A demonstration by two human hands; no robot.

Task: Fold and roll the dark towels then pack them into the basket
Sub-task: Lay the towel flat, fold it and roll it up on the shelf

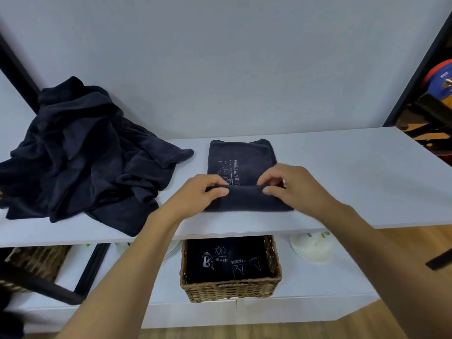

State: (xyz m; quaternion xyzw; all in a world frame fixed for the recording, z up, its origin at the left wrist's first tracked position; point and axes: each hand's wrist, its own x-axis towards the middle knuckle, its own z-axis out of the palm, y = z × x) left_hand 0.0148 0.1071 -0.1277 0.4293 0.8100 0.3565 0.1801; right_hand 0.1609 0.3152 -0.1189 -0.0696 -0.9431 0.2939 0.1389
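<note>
Count: 1 folded towel (pixel 241 167), 1 loose heap of dark towels (pixel 80 155), 1 wicker basket (pixel 230 289), 2 hands.

The folded towel lies flat on the white shelf (pixel 354 182), centre of view. It is dark navy with pale lettering running lengthwise. Its near end is turned over into a thick fold, which covers part of the lettering.

The left hand (pixel 203 192) pinches the fold at its 9 o'clock end, thumb in front and fingers curled over the top. The right hand (pixel 291 184) pinches the 3 o'clock end in the same way.

The heap sits at 9 o'clock of the folded towel, crumpled; the number of towels in it cannot be told.

The basket stands at 6 o'clock on a lower level, its far rim hidden by the shelf edge. The packed towels (pixel 227 263) inside are dark with pale logos; their count is unclear.

At 8 o'clock, a second wicker container (pixel 36 263) is largely hidden.
</note>
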